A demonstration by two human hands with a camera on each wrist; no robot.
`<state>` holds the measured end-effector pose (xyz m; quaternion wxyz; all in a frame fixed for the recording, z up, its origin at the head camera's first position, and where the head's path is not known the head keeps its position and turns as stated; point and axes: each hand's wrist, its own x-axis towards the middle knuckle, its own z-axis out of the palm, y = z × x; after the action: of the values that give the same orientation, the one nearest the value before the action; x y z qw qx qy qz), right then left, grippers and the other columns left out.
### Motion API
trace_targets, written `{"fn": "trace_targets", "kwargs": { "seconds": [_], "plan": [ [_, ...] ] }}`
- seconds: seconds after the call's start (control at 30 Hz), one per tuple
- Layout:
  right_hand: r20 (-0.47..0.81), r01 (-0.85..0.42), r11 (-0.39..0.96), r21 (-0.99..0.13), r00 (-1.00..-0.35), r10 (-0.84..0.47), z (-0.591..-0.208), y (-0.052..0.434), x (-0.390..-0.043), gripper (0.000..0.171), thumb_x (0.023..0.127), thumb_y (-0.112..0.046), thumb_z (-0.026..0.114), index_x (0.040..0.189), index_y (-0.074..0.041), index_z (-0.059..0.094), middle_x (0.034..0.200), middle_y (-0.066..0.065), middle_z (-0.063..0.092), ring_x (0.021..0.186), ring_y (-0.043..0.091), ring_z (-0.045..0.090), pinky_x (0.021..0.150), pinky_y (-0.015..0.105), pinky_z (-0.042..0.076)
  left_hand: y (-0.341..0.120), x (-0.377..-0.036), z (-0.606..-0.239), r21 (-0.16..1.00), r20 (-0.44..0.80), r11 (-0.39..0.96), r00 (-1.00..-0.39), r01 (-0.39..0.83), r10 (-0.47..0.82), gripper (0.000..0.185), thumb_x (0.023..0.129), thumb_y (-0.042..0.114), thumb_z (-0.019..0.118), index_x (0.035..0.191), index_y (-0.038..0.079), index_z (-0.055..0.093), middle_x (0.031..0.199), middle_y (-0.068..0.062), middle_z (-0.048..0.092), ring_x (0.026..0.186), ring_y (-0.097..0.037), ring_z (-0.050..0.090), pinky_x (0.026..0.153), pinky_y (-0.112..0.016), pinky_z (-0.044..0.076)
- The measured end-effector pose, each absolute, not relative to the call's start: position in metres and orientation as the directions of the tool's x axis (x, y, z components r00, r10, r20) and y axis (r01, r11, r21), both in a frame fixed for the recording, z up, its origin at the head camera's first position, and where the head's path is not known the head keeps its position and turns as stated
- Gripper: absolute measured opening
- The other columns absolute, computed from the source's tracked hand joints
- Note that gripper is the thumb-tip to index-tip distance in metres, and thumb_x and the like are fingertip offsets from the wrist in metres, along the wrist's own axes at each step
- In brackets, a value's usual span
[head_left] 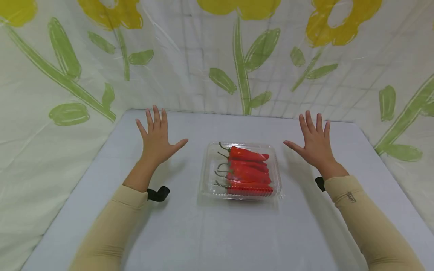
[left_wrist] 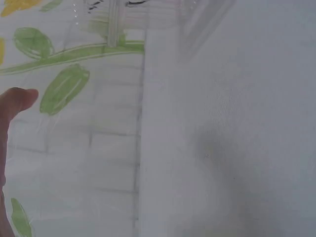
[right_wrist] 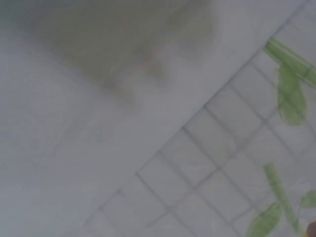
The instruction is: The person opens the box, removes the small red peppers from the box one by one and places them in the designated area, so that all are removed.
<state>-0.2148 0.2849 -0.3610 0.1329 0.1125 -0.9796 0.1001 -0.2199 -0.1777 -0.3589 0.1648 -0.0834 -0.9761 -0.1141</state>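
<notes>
Flower-print sheeting [head_left: 190, 60] behind white table [head_left: 237, 237]. Clear plastic box [head_left: 211, 175] of red peppers [head_left: 249, 174] lies mid-table between left hand [head_left: 156, 145] and right hand [head_left: 315, 147], presumably centred for equal reach. Both well apart, fingers spread, holding nothing, likely leaving box unobstructed.

Pale tabletop [head_left: 244, 241], plain, flat, far corners rounded. One clear plastic container [head_left: 208, 173] sits directly on it, flat, around the middle, long side roughly parallel to the far edge; red peppers [head_left: 249, 174] inside, lying side by side. Soft shadows [head_left: 313, 199] on the surface, both sides.
</notes>
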Motion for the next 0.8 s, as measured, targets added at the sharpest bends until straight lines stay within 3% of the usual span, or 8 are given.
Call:
{"fn": "trace_targets", "kwargs": {
  "seconds": [0.2, 0.4, 0.53, 0.67, 0.8],
  "plan": [
    [0.246, -0.264, 0.904, -0.336, -0.951, -0.186, -0.361, 0.279, -0.199, 0.096, 0.085, -0.047, 0.060, 0.149, -0.003, 0.005, 0.157, 0.013, -0.007, 0.142, 0.037, -0.015, 0.113, 0.061, -0.006, -0.172, -0.198, -0.362, 0.349, 0.347, 0.913, -0.935, 0.209, 0.081, 0.103, 0.081, 0.054, 0.059, 0.149, 0.001, 0.003, 0.155, -0.016, -0.012, 0.142, -0.034, -0.019, 0.107, -0.066, -0.015],
    [0.196, -0.256, 0.810, -0.529, -0.965, -0.176, -0.365, 0.276, -0.172, 0.087, 0.091, -0.038, 0.056, 0.148, 0.000, 0.002, 0.155, 0.019, -0.009, 0.141, 0.038, -0.019, 0.111, 0.060, -0.011, -0.165, -0.177, -0.364, 0.499, 0.310, 0.840, -0.949, 0.211, 0.055, 0.095, 0.085, 0.045, 0.060, 0.147, -0.003, 0.007, 0.156, -0.018, -0.008, 0.144, -0.034, -0.011, 0.112, -0.062, -0.008],
    [0.110, -0.174, 0.764, -0.622, -0.985, -0.134, -0.369, 0.278, -0.152, 0.086, 0.092, -0.038, 0.053, 0.149, -0.004, -0.003, 0.155, 0.013, -0.016, 0.140, 0.036, -0.023, 0.107, 0.067, -0.009, -0.164, -0.164, -0.369, 0.612, 0.288, 0.765, -0.957, 0.199, 0.019, 0.089, 0.086, 0.039, 0.061, 0.148, -0.001, 0.011, 0.156, -0.016, -0.009, 0.144, -0.033, -0.011, 0.113, -0.060, -0.006],
    [-0.006, -0.060, 0.724, -0.687, -0.996, -0.088, -0.371, 0.275, -0.134, 0.095, 0.089, -0.043, 0.056, 0.148, -0.017, -0.015, 0.154, 0.001, -0.023, 0.140, 0.033, -0.024, 0.103, 0.073, -0.001, -0.165, -0.149, -0.375, 0.691, 0.253, 0.703, -0.967, 0.166, -0.021, 0.086, 0.087, 0.035, 0.062, 0.148, 0.001, 0.013, 0.156, -0.016, -0.009, 0.144, -0.034, -0.011, 0.113, -0.060, -0.006],
    [-0.096, 0.038, 0.648, -0.761, -0.994, -0.054, -0.374, 0.270, -0.119, 0.102, 0.086, -0.045, 0.060, 0.143, -0.030, -0.023, 0.153, -0.003, -0.026, 0.141, 0.032, -0.022, 0.105, 0.071, 0.003, -0.165, -0.133, -0.378, 0.753, 0.188, 0.649, -0.981, 0.106, -0.057, 0.084, 0.088, 0.034, 0.061, 0.149, 0.004, 0.012, 0.156, -0.011, -0.010, 0.144, -0.032, -0.010, 0.114, -0.058, -0.003]
  ]
}}
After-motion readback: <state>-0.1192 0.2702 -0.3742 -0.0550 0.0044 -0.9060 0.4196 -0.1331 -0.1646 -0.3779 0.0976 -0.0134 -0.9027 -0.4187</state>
